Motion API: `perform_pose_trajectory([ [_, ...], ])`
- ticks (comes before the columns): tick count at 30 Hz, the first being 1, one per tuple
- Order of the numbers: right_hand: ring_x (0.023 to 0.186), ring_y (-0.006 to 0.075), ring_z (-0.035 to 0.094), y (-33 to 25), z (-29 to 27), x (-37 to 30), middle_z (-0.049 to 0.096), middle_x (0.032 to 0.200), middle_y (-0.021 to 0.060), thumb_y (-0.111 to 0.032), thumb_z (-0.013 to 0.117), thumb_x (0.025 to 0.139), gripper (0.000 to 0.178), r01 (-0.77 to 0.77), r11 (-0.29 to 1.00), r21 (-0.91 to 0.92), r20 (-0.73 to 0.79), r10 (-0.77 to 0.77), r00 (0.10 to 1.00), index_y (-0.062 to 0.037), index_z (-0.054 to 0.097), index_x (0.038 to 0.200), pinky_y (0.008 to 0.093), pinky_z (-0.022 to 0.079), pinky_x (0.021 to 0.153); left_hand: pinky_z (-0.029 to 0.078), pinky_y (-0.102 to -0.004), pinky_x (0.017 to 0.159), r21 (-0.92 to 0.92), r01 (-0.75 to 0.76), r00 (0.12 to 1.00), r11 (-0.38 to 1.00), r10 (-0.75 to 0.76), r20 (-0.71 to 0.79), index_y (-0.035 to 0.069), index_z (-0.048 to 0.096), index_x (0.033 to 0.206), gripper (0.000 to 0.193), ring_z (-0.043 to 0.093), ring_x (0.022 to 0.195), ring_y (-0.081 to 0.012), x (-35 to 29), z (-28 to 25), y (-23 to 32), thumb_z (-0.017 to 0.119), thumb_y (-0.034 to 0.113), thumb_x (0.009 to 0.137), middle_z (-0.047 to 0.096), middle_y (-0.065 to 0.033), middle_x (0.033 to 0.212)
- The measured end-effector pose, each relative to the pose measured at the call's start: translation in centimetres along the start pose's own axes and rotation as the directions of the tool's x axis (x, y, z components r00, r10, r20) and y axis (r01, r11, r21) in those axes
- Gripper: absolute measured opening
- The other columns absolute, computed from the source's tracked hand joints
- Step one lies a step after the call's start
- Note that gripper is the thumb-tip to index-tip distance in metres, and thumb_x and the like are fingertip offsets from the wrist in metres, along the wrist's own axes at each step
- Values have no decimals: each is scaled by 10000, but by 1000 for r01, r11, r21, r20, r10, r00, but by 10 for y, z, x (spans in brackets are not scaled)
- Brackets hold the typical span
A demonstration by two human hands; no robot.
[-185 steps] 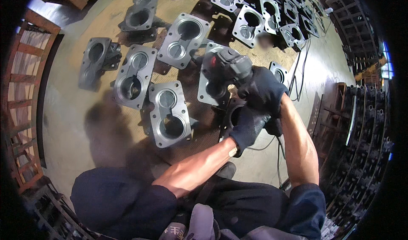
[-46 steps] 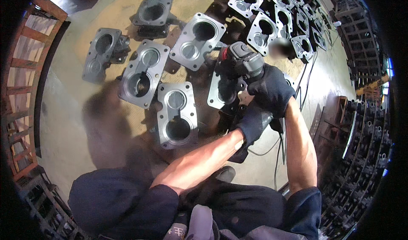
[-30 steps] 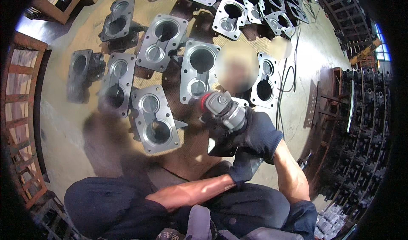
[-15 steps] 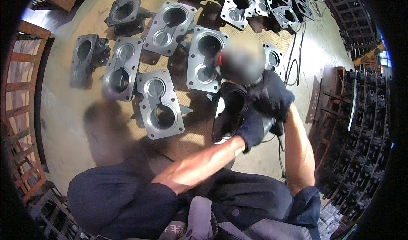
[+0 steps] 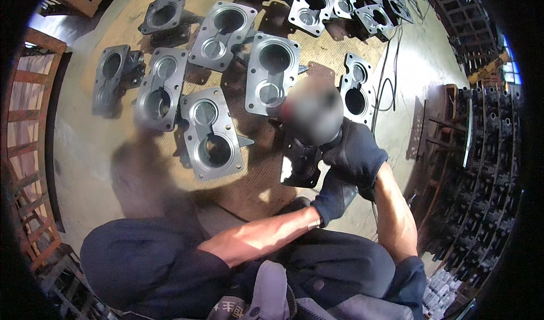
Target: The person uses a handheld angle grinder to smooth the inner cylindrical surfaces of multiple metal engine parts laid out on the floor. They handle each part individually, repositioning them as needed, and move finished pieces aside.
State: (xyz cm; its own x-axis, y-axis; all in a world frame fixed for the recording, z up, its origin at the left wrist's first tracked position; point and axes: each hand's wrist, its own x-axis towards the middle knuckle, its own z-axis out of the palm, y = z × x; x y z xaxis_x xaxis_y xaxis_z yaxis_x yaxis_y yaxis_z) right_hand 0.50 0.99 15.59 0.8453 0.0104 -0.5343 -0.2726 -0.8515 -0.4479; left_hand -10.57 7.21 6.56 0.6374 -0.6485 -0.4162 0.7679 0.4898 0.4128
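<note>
Both gloved hands are closed round what looks like an angle grinder (image 5: pixel 313 113), whose round head is blurred. My right hand (image 5: pixel 357 152) wraps the tool just behind the head. My left hand (image 5: pixel 336 198) grips its body nearer to me; the fingers are partly hidden. The round head hangs over a shaded metal casting (image 5: pixel 299 170) and covers its far part; I cannot tell whether they touch. Left of it lies a grey casting (image 5: pixel 211 134) with two round bores. Beyond the tool are another casting (image 5: pixel 273 73) and a brightly lit casting (image 5: pixel 357 88).
Several more castings, such as a flanged casting (image 5: pixel 161 90), lie across brown cardboard (image 5: pixel 249 167). A black cable (image 5: pixel 391 73) runs over the floor at the right. Racks of dark parts (image 5: pixel 490 156) stand far right, a wooden crate (image 5: pixel 27 116) at the left.
Both hands have drawn the angle grinder toward me and slightly left. Its round head has come off the lit casting at the right, which now shows more fully.
</note>
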Motion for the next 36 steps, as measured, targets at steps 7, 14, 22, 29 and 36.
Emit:
perform_pose_trajectory([
  [7, 980, 426, 701, 11, 0, -21, 723, 978, 261, -360, 852, 622, 659, -134, 984, -114, 55, 140, 989, 7, 631, 1124, 423, 560, 867, 426, -306, 1087, -352, 62, 998, 934, -65, 5, 35, 450, 1437, 369, 508, 1257, -142, -8, 17, -20, 429, 83, 1071, 548, -67, 1330],
  [14, 991, 394, 718, 10, 4, 1, 733, 997, 248, -347, 863, 640, 614, -73, 995, 65, -31, 75, 997, 3, 661, 1103, 418, 561, 864, 441, -333, 1071, 143, -137, 989, 980, 128, 69, -2, 534, 1357, 343, 530, 1222, -148, 12, -11, -22, 539, 74, 1023, 588, -100, 1317],
  [22, 832, 270, 733, 18, 10, -28, 735, 892, 190, -149, 774, 661, 463, -78, 997, -21, -26, 78, 997, 21, 650, 1075, 371, 570, 788, 410, -327, 1091, -602, 85, 985, 794, 24, 170, 72, 461, 1418, 353, 515, 1253, -156, 11, 3, -63, 460, 130, 1069, 555, -88, 1316],
  [29, 889, 336, 743, 16, 22, -72, 737, 918, 214, -190, 804, 651, 521, -85, 992, -89, 35, 88, 995, 8, 652, 1108, 369, 566, 805, 410, -310, 1100, 560, 80, 983, 825, -159, 93, 25, 405, 1437, 378, 492, 1288, -178, -28, -6, -48, 445, 138, 1078, 520, -74, 1367],
  [36, 841, 317, 741, 20, 12, -19, 738, 881, 206, -183, 774, 673, 445, -42, 998, 51, -91, 47, 995, 14, 670, 1058, 394, 569, 786, 479, -297, 1020, 349, -37, 996, 936, 5, 93, -7, 525, 1348, 320, 550, 1172, -154, 2, -10, -9, 498, 27, 1032, 580, -62, 1273],
])
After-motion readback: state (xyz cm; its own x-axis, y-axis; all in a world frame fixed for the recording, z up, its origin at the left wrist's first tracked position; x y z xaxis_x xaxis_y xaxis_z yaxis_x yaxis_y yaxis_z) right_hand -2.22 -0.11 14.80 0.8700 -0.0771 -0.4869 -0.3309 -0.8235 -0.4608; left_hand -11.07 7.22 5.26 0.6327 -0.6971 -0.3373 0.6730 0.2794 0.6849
